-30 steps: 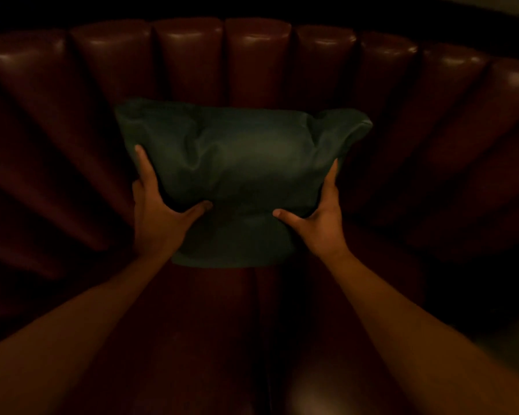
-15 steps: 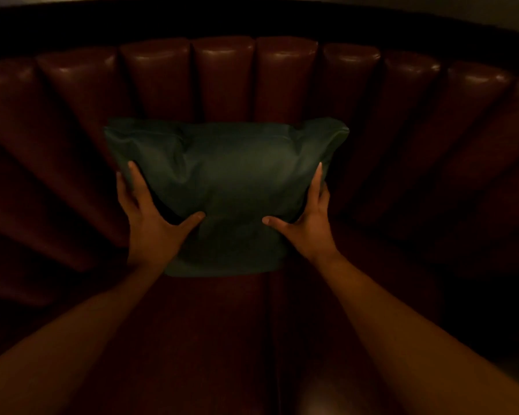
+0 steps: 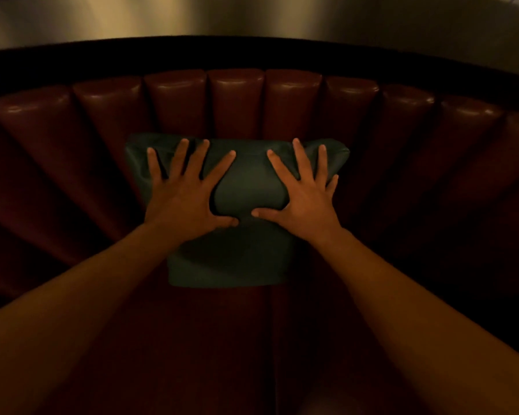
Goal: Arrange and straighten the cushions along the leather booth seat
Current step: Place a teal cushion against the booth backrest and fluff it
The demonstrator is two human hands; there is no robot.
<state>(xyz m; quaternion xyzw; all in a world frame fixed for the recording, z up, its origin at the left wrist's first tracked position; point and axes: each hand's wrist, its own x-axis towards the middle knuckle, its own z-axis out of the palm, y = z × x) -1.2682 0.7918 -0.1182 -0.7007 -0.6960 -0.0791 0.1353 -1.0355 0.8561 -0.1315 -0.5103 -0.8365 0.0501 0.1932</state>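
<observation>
A dark green cushion (image 3: 246, 193) stands on the dark red leather booth seat (image 3: 222, 339) and leans against the channelled backrest (image 3: 237, 103). My left hand (image 3: 182, 193) lies flat on its left half, fingers spread wide. My right hand (image 3: 304, 193) lies flat on its right half, fingers spread too. Both palms press into the cushion's front face, and the leather bulges between the thumbs. Neither hand grips anything. The cushion's lower edge rests on the seat.
The curved backrest runs left and right of the cushion, with a dark rim (image 3: 252, 52) on top. Beyond it is a pale wall (image 3: 252, 16). A seam in the seat (image 3: 271, 339) runs toward me. The room is dim.
Both hands left the cushion's sides and now press flat on its front. The cushion sits further back against the backrest, and my view has tilted up to show the wall.
</observation>
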